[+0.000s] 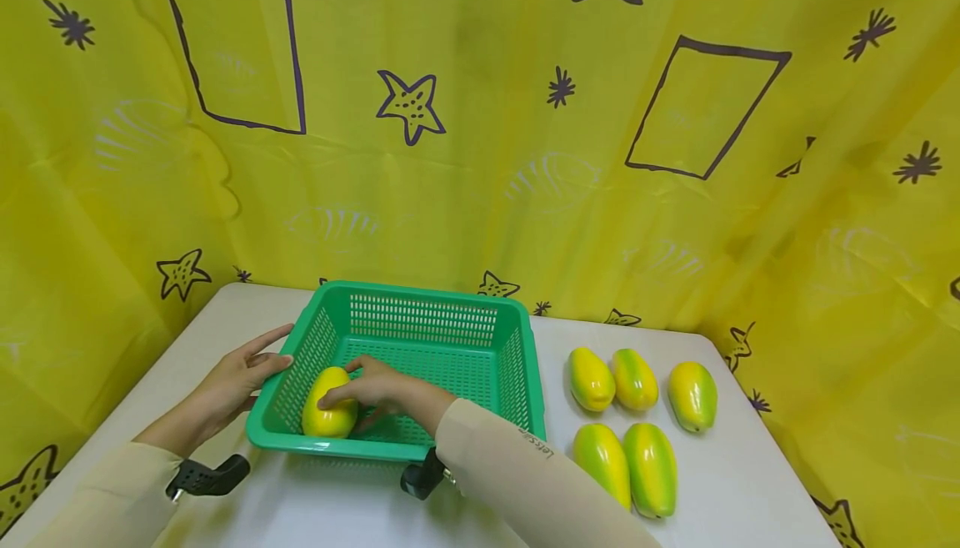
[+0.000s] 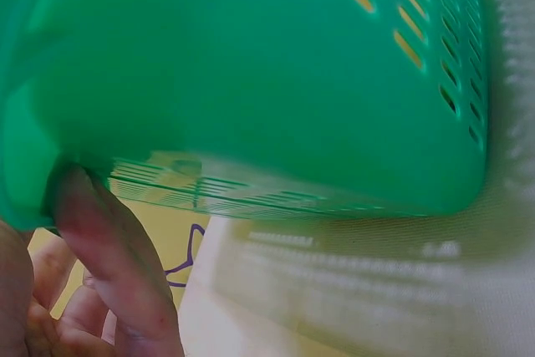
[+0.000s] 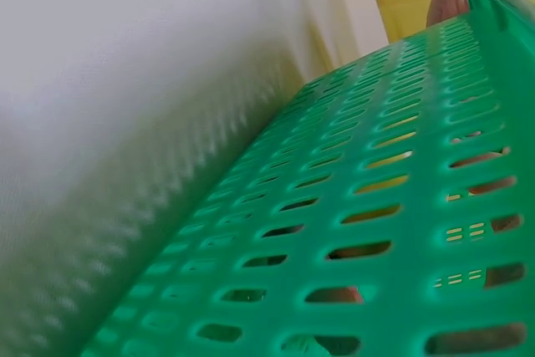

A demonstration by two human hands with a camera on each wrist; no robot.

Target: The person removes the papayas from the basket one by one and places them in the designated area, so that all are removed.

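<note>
A green plastic basket [image 1: 435,449] with slotted walls stands on the table. Inside its near left corner, my right hand [image 1: 378,389] holds a yellow papaya [image 1: 322,423], fingers and thumb around its upper right side. My left hand [image 1: 232,381] grips the basket's left rim, and the left wrist view shows a finger [image 2: 117,248] hooked under that rim. Through the slots of the near wall, the right wrist view gives only scraps of the right hand and the fruit.
Right of the basket lie several more yellow-green papayas, among them a back one [image 1: 591,379], a far right one [image 1: 693,398] and a front one [image 1: 649,471]. The white table [image 1: 742,465] meets a yellow patterned curtain [image 1: 480,198] behind and at both sides.
</note>
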